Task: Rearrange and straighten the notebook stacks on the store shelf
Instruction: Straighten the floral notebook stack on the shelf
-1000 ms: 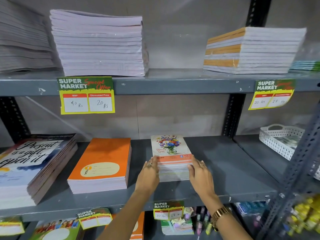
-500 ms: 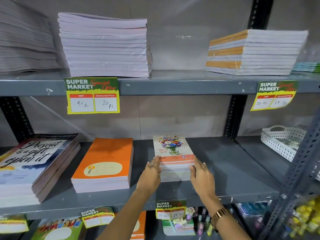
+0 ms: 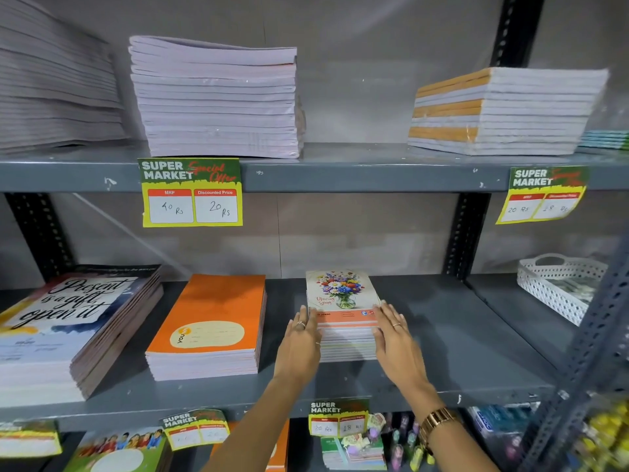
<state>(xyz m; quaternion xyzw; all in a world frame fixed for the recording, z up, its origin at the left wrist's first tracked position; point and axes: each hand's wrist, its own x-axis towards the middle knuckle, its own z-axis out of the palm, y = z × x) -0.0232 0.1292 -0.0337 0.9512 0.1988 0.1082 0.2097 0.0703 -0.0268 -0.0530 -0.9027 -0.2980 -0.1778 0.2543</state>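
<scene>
A small stack of flower-cover notebooks (image 3: pixel 342 294) stands in the middle of the grey middle shelf (image 3: pixel 442 335). My left hand (image 3: pixel 301 342) lies flat against the stack's left side and my right hand (image 3: pixel 396 338) presses flat against its right side, fingers straight and pointing toward the back. Left of it sits an orange notebook stack (image 3: pixel 214 321). Further left is a taller stack with "Present is a gift, open it" covers (image 3: pixel 68 321), slightly fanned out.
On the upper shelf stand tall white-edged stacks (image 3: pixel 214 100), grey stacks (image 3: pixel 54 83) at the left and an orange-striped stack (image 3: pixel 503 110) at the right. A white perforated basket (image 3: pixel 558 287) is at far right. Price tags (image 3: pixel 190 192) hang from shelf edges. Below are more goods.
Both hands have slid a little further back along the sides of the flower notebook stack. The view has shifted slightly; the stack stays in place.
</scene>
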